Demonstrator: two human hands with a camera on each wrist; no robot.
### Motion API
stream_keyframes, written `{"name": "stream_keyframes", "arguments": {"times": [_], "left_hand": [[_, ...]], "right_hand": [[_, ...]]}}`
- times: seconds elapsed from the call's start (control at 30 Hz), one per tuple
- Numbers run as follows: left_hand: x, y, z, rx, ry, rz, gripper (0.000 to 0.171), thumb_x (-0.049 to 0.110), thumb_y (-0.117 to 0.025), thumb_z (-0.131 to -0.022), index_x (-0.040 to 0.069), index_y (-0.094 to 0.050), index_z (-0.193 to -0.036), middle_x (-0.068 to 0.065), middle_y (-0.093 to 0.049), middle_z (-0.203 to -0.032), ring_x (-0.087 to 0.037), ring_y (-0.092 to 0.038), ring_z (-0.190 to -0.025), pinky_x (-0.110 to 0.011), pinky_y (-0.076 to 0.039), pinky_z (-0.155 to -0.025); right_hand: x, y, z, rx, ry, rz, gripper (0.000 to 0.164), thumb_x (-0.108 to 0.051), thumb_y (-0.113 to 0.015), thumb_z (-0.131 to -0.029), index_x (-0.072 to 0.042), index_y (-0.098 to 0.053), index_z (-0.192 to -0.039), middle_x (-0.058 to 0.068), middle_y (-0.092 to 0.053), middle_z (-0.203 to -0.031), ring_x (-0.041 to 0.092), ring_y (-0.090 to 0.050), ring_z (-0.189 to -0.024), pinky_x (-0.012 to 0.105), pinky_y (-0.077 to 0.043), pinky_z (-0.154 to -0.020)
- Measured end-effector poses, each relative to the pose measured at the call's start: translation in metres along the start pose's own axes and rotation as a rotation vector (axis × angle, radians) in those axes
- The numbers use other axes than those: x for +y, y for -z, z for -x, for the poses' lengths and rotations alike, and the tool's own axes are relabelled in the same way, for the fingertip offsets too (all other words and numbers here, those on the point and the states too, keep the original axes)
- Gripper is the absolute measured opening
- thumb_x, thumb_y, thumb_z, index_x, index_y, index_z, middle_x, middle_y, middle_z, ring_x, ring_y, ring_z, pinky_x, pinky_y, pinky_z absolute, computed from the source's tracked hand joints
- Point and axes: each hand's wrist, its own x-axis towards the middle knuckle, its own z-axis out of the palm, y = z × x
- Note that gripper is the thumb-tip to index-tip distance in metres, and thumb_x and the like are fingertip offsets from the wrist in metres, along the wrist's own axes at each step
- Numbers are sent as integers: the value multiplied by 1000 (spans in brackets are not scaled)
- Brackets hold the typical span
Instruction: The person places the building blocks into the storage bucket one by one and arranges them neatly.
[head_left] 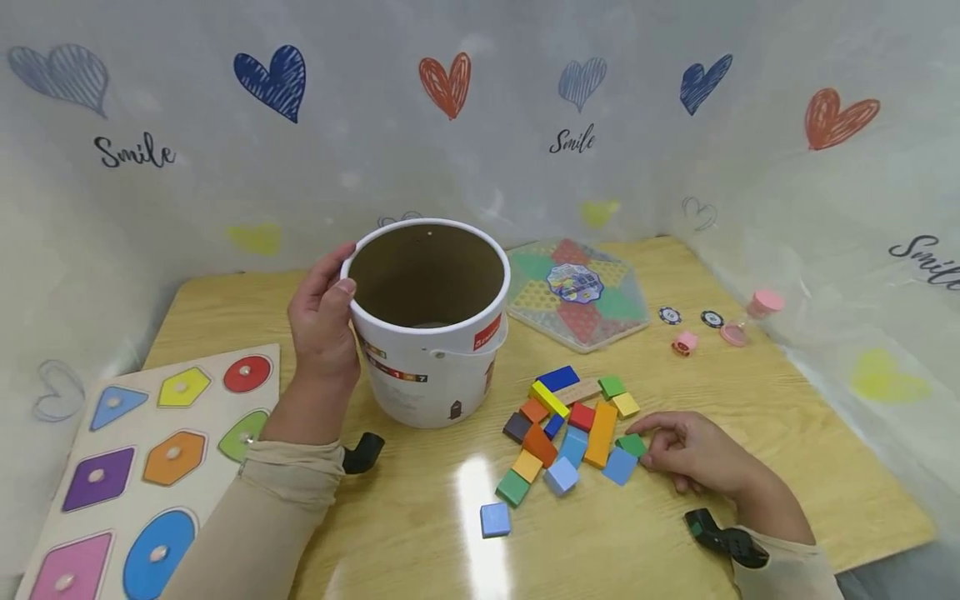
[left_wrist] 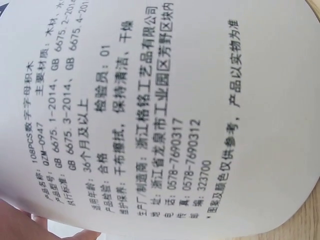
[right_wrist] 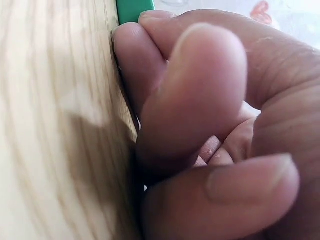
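Note:
In the head view my left hand (head_left: 324, 321) grips the left rim of a white bucket (head_left: 427, 387), thumb outside near the top edge. The bucket stands on the table with its dark inside facing up. Printed text covers the bucket wall (left_wrist: 150, 120) in the left wrist view. On the right, my right hand (head_left: 701, 458) is low over the table and pinches a small green block (head_left: 632, 445) at the pile's right edge. The fingertips meet the green block (right_wrist: 135, 10) in the right wrist view; its far side is hidden. Coloured wooden blocks (head_left: 573, 446) lie loosely beside it.
A shape puzzle board (head_left: 56, 467) lies at the left, partly under the left forearm. Behind the bucket is a hexagonal board-game case (head_left: 543, 312). Two poker chips (head_left: 670, 316), a small pink figure (head_left: 684, 342) and a pink hourglass (head_left: 750, 318) are at the right.

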Motion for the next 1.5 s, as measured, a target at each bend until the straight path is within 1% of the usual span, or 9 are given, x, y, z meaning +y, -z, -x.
{"name": "stream_keyframes", "arguments": {"times": [0.27, 0.5, 0.67, 0.77, 0.87, 1.0, 1.13, 1.33, 1.5], "left_hand": [[3, 1, -4, 27, -45, -4, 38, 10, -51, -86, -1, -61, -121, -21, -57, -120, -32, -50, -111, -42, -39, -94], [4, 0, -3, 6, -22, -41, 38, 9, -49, -87, -2, -60, -121, -21, -57, -121, -32, -51, -111, -39, -40, -94], [1, -2, -3, -33, -25, -31, 38, 10, -49, -87, -2, -60, -122, -23, -56, -121, -34, -51, -111, -38, -42, -91], [1, -4, -4, -48, -24, -30, 39, 11, -49, -88, -3, -59, -123, -26, -54, -122, -37, -50, -111, -40, -42, -92], [1, -4, -4, -31, -18, -44, 39, 11, -50, -87, -2, -59, -123, -25, -55, -123, -37, -51, -111, -42, -42, -92], [1, 2, -4, 10, -11, -65, 38, 12, -51, -86, 0, -62, -121, -19, -59, -121, -30, -54, -109, -39, -43, -92], [1, 3, -7, 9, -40, -56, 38, 12, -52, -85, -1, -62, -120, -19, -60, -119, -29, -54, -108, -39, -43, -90], [0, 2, -6, -13, -53, -44, 38, 10, -51, -85, -4, -61, -120, -21, -59, -118, -29, -55, -106, -36, -45, -87], [1, 3, -5, -23, -53, -62, 39, 11, -51, -85, -3, -60, -121, -20, -59, -119, -28, -55, -108, -36, -44, -88]], "right_hand": [[-13, 5, -2, 75, 64, 101, 34, -17, -68, -86, -4, -60, -116, 11, -58, -67, 19, -51, -42, 27, -40, -36], [-18, -7, 12, 186, 95, -53, 39, -15, -66, -87, 2, -56, -121, 15, -60, -74, 20, -53, -45, 32, -42, -37], [-50, -8, 18, 234, 352, -214, 30, 6, -56, -89, 8, -54, -119, 8, -61, -74, 21, -49, -44, 39, -32, -35], [-85, -5, 10, 221, 515, -268, 31, 15, -51, -87, 6, -56, -116, 6, -62, -74, 19, -52, -45, 37, -32, -35], [-128, -3, -7, 204, 578, -251, 32, 15, -51, -87, 4, -58, -115, 7, -62, -74, 19, -51, -46, 34, -36, -36], [-181, -6, -39, 165, 536, -193, 27, 5, -57, -88, -1, -61, -114, 7, -62, -72, 18, -51, -46, 28, -41, -39], [-217, -10, -69, 103, 469, -176, 24, -5, -61, -89, -2, -61, -114, 11, -62, -72, 19, -49, -46, 26, -42, -41], [-240, -21, -98, 94, 437, -152, 28, -12, -66, -87, -2, -63, -113, 14, -63, -76, 22, -49, -48, 28, -44, -44], [-241, -28, -108, 100, 444, -220, 34, -12, -68, -86, 2, -61, -116, 12, -61, -73, 22, -48, -48, 26, -46, -45]]}}
